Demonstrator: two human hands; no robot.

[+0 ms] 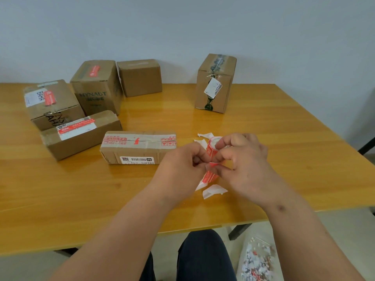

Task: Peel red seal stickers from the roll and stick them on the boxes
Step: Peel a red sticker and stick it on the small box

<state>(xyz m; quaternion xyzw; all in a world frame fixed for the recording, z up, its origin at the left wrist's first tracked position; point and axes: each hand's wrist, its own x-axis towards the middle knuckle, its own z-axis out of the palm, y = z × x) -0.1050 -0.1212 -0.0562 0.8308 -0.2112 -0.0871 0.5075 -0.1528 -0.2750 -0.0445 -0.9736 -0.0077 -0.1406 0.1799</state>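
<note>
Red and white, the sticker roll (pixel 211 148) sits between my two hands above the table (pixel 263 126), just right of the long flat box (pixel 138 147), my landmark here. My right hand (pixel 247 165) curls over the roll, its fingers (pixel 224 141) hooked around the top, thumb and forefinger pinching the strip below. My left hand (pixel 182 167) has its fingers closed on the loose strip (pixel 210 176), which hangs down toward the table. White backing scraps (pixel 214 191) lie just beneath my hands and beside the roll, right of that box.

The long flat box lies well in from the near table edge, with bare wood before it and to its right. Left of it sits a low box with a red seal (pixel 81 132); behind that, a box marked BAHA (pixel 50 102), a tall HYNAUT box (pixel 95 86) and a plain box (pixel 140 78) crowd together. Far right and behind the landmark, a tall taped box (pixel 216 84) stands alone, open wood all round it.

The table is glossy yellow wood against a pale grey wall (pixel 182 27). Below the near edge, a clear bag of scraps (pixel 257 260) lies on the floor.
</note>
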